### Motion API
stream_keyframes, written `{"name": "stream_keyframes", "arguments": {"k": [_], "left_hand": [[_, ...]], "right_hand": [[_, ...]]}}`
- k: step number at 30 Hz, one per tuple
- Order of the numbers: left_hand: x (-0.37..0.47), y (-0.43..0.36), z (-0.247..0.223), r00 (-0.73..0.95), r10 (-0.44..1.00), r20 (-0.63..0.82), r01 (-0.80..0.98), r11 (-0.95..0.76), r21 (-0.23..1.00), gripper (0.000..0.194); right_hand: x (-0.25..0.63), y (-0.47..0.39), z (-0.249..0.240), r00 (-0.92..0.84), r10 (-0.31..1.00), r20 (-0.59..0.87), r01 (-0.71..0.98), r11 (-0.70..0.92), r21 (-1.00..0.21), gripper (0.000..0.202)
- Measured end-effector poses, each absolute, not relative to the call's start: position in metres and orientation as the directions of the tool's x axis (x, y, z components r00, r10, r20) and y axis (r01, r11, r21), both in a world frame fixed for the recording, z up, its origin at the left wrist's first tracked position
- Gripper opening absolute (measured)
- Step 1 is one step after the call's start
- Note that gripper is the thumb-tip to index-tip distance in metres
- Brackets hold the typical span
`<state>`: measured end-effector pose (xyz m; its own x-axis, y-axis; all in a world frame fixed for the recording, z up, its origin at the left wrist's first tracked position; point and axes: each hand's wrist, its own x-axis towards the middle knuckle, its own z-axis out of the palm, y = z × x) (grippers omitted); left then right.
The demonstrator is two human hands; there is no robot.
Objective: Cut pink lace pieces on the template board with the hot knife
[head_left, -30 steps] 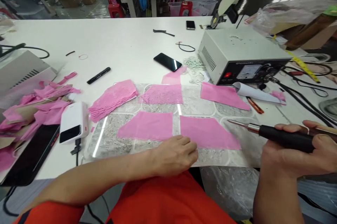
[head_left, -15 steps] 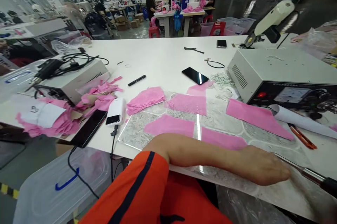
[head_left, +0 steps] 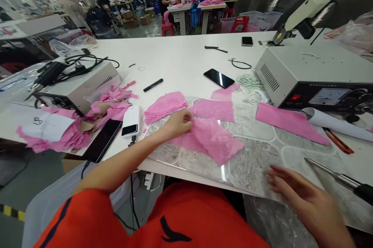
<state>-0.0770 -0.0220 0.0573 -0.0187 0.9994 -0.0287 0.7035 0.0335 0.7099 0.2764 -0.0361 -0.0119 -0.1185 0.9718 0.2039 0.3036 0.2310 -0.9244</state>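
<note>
Closed in a pinch, my left hand [head_left: 178,124] grips the edge of a pink fabric piece [head_left: 217,141], which hangs creased over the patterned mat. Beneath it lies another pink piece [head_left: 185,143], partly covered. A stack of pink pieces [head_left: 166,105] sits just behind my left hand, with a further pink piece [head_left: 214,109] beside it. My right hand [head_left: 303,197], slightly blurred, is over the mat's right part with fingers apart and nothing in them. To its right rests a pointed metal tool with a black handle [head_left: 339,176], untouched.
On the right stand a grey box with a dial [head_left: 309,65], a pink strip [head_left: 291,123] and an orange-handled cutter [head_left: 339,141]. At left are a white power bank [head_left: 132,121], a phone [head_left: 101,141] and a tagged pink bundle [head_left: 55,129]. Another phone [head_left: 218,78] lies farther back.
My left hand has moved from the metal tool at the right to the pink pieces at centre and now lifts one. My right hand has come in from the lower right edge.
</note>
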Motion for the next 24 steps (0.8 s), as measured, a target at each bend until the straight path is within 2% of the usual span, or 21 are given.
{"name": "stream_keyframes", "arguments": {"k": [1, 2, 6, 10, 15, 18, 24], "left_hand": [[-0.089, -0.032, 0.05, -0.054, 0.998, -0.04, 0.678, 0.066, 0.732, 0.011], [-0.099, -0.042, 0.043, -0.082, 0.995, -0.051, 0.651, 0.092, 0.753, 0.011], [-0.114, -0.067, 0.025, -0.143, 0.986, -0.091, 0.556, 0.156, 0.816, 0.007], [-0.112, -0.077, 0.019, -0.176, 0.981, -0.08, 0.54, 0.164, 0.825, 0.006], [-0.113, -0.088, 0.016, -0.207, 0.978, -0.027, 0.626, 0.154, 0.764, 0.007], [-0.116, -0.093, 0.013, -0.224, 0.975, 0.015, 0.698, 0.149, 0.7, 0.008], [-0.118, -0.097, 0.008, -0.195, 0.979, 0.066, 0.803, 0.12, 0.584, 0.007]], "right_hand": [[0.263, -0.03, -0.01, -0.146, 0.984, 0.098, 0.42, 0.152, -0.895, 0.026], [0.249, -0.022, -0.007, -0.15, 0.986, 0.079, 0.484, 0.143, -0.863, 0.031], [0.196, 0.013, 0.002, -0.338, 0.937, 0.088, 0.668, 0.305, -0.679, 0.037], [0.176, 0.022, 0.0, -0.46, 0.887, 0.041, 0.722, 0.401, -0.564, 0.03], [0.178, 0.027, -0.002, -0.496, 0.868, 0.026, 0.705, 0.419, -0.571, 0.03], [0.17, 0.041, 0.002, -0.516, 0.854, 0.065, 0.689, 0.458, -0.562, 0.025], [0.153, 0.06, 0.003, -0.546, 0.836, 0.049, 0.698, 0.487, -0.525, 0.013]]}}
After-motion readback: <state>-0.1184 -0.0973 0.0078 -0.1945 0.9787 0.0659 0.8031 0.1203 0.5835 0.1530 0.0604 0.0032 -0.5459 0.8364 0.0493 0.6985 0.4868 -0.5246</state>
